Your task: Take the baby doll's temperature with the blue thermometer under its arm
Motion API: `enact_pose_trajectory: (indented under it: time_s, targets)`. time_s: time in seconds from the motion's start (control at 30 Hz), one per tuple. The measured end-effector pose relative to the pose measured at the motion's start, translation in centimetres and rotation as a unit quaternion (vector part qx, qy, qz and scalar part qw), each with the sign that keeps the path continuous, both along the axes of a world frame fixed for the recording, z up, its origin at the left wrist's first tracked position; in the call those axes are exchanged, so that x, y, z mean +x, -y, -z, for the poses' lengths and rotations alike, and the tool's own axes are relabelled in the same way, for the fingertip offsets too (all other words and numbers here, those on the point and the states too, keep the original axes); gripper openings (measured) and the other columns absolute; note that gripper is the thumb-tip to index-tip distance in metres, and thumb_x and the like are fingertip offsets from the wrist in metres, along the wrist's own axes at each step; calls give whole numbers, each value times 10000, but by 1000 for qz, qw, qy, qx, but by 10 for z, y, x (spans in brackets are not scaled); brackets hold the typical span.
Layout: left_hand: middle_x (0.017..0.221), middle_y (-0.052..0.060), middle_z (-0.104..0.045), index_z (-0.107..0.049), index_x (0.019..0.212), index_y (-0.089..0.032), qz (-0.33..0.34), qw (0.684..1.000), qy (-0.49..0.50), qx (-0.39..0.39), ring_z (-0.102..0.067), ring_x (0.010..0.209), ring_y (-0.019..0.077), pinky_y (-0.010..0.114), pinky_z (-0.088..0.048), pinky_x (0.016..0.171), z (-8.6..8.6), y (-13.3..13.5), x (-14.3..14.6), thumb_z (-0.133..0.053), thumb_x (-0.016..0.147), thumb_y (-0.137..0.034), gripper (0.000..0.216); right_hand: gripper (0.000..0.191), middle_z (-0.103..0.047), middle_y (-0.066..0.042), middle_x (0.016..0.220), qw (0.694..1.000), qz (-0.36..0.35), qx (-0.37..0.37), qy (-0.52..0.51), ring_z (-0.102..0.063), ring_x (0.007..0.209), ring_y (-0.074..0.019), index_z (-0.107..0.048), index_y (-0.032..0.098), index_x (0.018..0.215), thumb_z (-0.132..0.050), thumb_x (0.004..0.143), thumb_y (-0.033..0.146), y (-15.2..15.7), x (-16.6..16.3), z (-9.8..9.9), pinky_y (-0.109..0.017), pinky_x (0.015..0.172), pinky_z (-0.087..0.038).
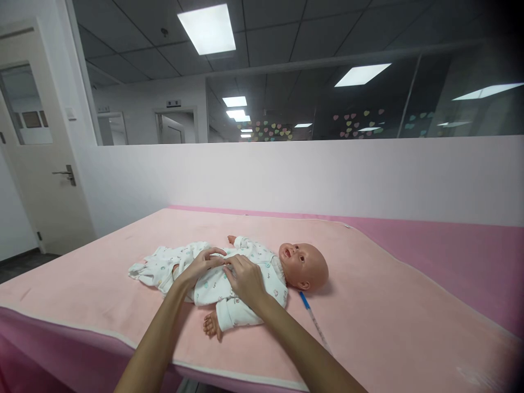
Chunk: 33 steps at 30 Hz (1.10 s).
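Note:
A baby doll (pixel 308 267) lies on its back on a padded peach mat, head to the right, its face turned up. It wears a white printed top (pixel 213 288) and matching white pants (pixel 158 266). My left hand (pixel 203 266) rests at the front of the top, fingers bent and pinched at the cloth. Close beside it, my right hand (pixel 248 279) has thumb and fingers drawn together on the same spot of fabric. The fingertips nearly meet, and what exactly lies between them is too small to make out.
A thin thermometer-like stick with a blue end (pixel 315 323) lies by the doll's head, partly behind my right forearm. The peach mat (pixel 388 311) covers a pink surface (pixel 458 256). Behind it stands a low white wall (pixel 327 174) with glass above; a door (pixel 45 180) is at left.

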<state>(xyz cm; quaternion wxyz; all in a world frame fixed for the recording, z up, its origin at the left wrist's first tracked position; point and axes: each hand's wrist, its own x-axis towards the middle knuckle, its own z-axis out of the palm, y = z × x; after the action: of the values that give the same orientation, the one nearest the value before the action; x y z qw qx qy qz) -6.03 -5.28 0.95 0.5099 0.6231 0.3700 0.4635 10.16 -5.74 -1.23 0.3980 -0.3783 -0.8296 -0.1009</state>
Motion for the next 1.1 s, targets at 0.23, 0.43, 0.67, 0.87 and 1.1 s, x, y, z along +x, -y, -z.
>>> enact_pose_trajectory:
  time_s: [0.23, 0.43, 0.67, 0.87, 1.1]
  targets:
    - [822, 59, -651, -542, 961, -162, 81, 996, -31, -19, -599, 779, 188, 287, -448, 696, 4, -5, -7, -728, 570, -201, 435, 79, -580, -1, 788, 1000, 2, -7, -5, -515, 751, -123, -530, 210, 851, -463, 813, 228, -1, -1, 2, -230, 588, -323]
    - [792, 31, -644, -561, 929, -170, 51, 998, -42, -4, -588, 799, 169, 252, -434, 695, 8, -7, -7, -681, 606, -175, 345, 126, -571, -5, 775, 1000, -11, -12, -7, -504, 750, -128, -536, 208, 873, -438, 798, 183, -1, 0, 2, -231, 597, -319]
    - [770, 21, -610, -593, 906, -167, 30, 998, -61, 16, -562, 796, 163, 254, -417, 726, 6, -6, -4, -658, 599, -159, 313, 157, -569, 0, 781, 1000, 3, -5, 2, -502, 748, -128, -526, 214, 884, -419, 795, 142, -2, 0, 2, -238, 591, -303]
    - [742, 8, -587, -599, 888, -174, 38, 998, -53, 9, -541, 816, 159, 231, -401, 697, 7, -8, -4, -659, 589, -134, 308, 147, -571, -6, 782, 1000, 9, -6, 3, -501, 749, -131, -525, 209, 875, -413, 807, 141, -2, -1, 3, -239, 593, -298]
    - [717, 1, -571, -608, 893, -169, 32, 997, -64, 2, -529, 742, 144, 217, -386, 630, 4, -6, -4, -678, 573, -142, 329, 150, -568, -5, 777, 1000, 10, -4, 7, -496, 738, -131, -521, 212, 879, -408, 813, 139, -2, -1, 2, -238, 571, -283]
